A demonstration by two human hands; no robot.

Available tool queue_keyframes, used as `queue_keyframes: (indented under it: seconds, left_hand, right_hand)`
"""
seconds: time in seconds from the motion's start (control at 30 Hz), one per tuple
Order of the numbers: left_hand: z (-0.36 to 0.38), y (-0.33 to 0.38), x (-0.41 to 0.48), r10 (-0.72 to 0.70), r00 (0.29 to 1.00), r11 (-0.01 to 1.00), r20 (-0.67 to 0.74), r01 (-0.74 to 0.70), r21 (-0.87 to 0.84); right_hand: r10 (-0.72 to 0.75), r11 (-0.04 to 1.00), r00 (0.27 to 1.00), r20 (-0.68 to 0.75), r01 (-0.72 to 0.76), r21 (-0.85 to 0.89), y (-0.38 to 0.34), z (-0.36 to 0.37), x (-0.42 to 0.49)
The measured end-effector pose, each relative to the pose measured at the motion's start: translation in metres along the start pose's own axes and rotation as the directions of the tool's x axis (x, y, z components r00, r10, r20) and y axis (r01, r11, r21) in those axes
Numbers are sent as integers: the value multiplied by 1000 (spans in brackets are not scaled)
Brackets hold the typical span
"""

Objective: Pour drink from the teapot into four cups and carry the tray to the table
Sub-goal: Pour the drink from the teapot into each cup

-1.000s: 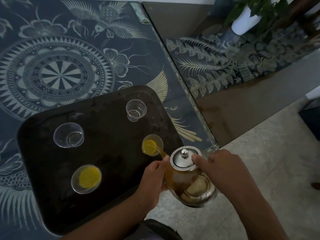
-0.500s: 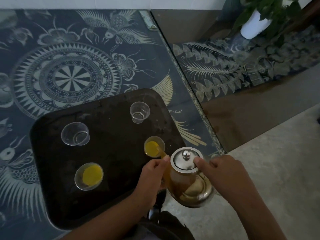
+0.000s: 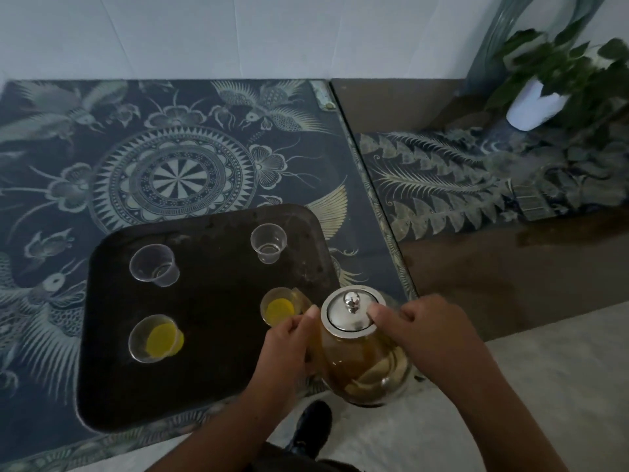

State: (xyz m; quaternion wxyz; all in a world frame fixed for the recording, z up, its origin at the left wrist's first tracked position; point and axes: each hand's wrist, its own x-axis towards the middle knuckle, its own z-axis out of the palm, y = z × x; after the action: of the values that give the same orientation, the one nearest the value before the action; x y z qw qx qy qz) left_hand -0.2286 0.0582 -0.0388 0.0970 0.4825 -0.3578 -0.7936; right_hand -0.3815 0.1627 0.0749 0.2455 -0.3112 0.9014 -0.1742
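A dark tray (image 3: 211, 386) lies on the patterned table (image 3: 170, 175) with several clear cups on it. The near left cup (image 3: 155, 338) and the near right cup (image 3: 279, 310) hold yellow drink. The far left cup (image 3: 155, 265) and the far right cup (image 3: 269, 241) look empty. A glass teapot (image 3: 360, 362) with a steel lid (image 3: 352, 311) hangs off the tray's near right corner, its spout by the near right cup's rim. My left hand (image 3: 286, 349) grips the teapot's left side. My right hand (image 3: 432, 338) holds its right side, one fingertip pressing the lid; the handle is hidden.
The table stands against a white wall. To the right is a lower patterned surface with a potted plant in a white pot (image 3: 531, 110). Pale floor lies below, with my dark shoe (image 3: 309, 427) near the table's edge.
The view has lifted and pulled back, showing the wall. Both hands keep hold of the teapot at the near right cup, and the lid now faces more upward.
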Motion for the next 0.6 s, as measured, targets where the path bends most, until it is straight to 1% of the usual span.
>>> queue_keyframes:
  seconds: [0.1,0.17,0.27,0.43,0.6]
  left_hand:
    - [12,4,-6,52,998,999,-27,-53,-10]
    - [18,9,-8,78,996,997,-34,-78,-17]
    - [22,16,-12,88,995,996,-38,-89,-26]
    - [23,26,-13,109,993,992,-38,-111,-55]
    - [18,41,2,123,992,990,-19,-124,-69]
  right_hand:
    - [-61,997,998,6,61,43,5,-10,5]
    - [-108,993,994,-13,109,39,7,-16,8]
    - [-140,990,990,-27,141,29,7,-22,12]
    - [-168,986,985,-41,168,-9,-3,-27,17]
    - [-145,989,988,-48,145,-11,-16,-25,26]
